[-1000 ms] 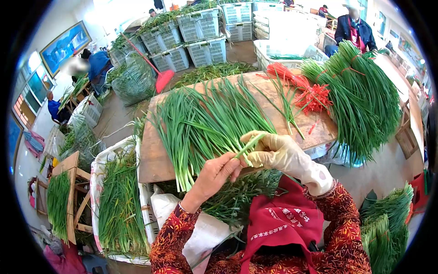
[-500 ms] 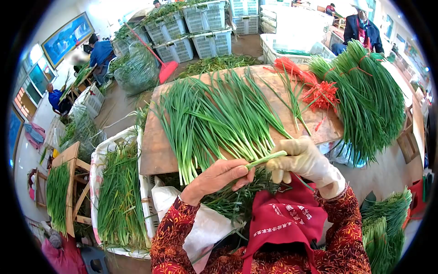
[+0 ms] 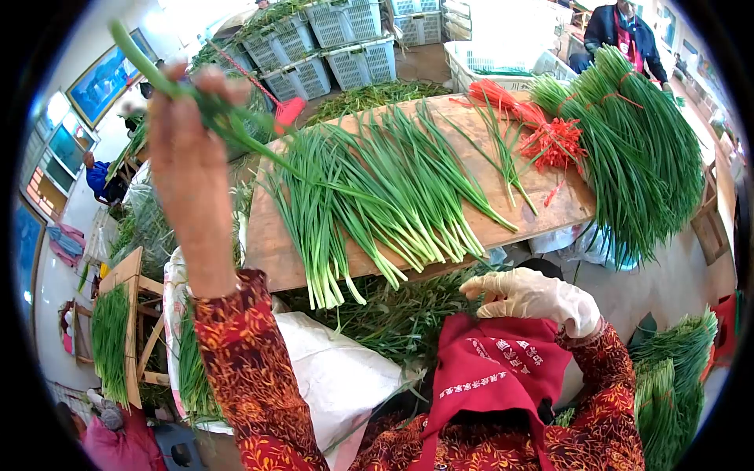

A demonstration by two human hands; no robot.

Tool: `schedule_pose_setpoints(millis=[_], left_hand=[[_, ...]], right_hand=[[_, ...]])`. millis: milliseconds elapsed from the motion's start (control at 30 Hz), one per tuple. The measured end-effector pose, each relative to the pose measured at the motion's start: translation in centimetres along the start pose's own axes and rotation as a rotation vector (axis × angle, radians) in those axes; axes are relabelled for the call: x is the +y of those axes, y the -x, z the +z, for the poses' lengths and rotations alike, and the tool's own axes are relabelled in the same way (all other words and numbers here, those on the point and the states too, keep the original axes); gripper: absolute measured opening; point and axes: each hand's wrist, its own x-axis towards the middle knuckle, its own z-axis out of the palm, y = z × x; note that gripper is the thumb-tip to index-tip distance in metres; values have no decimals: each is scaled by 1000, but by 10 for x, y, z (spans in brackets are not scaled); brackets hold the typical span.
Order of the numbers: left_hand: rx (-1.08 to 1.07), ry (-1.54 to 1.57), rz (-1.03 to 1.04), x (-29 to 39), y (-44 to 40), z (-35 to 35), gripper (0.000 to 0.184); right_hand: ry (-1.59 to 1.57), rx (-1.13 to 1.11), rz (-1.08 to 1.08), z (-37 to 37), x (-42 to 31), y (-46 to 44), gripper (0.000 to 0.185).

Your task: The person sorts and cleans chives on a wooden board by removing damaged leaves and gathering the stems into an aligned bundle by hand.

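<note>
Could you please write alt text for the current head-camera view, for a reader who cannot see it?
A bare left hand, blurred, holds up long green stalks; the gloved right hand is near a red apron. Loose greens lie spread across a wooden board, with red ties and bundled greens at one end.

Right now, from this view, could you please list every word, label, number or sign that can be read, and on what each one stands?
None can be quoted with certainty.
Red apron of the camera wearer: white Chinese-style characters, tilted, too small and blurred to read surely.
Stacked crates: no readable lettering.
</note>
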Motion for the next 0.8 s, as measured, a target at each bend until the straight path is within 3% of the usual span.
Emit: schedule_pose_setpoints(millis=[100,167,200,267,400,467,600,633,733,800], left_hand=[[-170,-671,291,13,-18,35,18],[-311,-533,147,-21,3,52,18],[-444,-485,184,-38,14,64,19],[-586,-711,371,-81,44,80,23],[-899,-974,174,-163,136,75,27],[-904,-926,42,-175,166,69,28],[-720,-1049,-43,-133,162,47,35],[-648,-1076,-169,-118,155,34,38],[-379,-1068,-465,-100,154,-14,45],[-267,-1068,-509,-103,168,-44,46]], right_hand=[[-72,-23,41,7,1,-1,44],[5,-24,81,12,1,-5,42],[55,-54,75,16,4,-7,42],[155,-111,62,25,14,-12,41],[105,-158,35,36,14,-14,41],[145,-172,39,36,9,-16,38],[136,-165,101,33,2,-28,29],[111,-122,70,31,1,-31,28],[24,99,-12,17,-14,-43,25],[112,370,-168,14,-12,-56,23]])
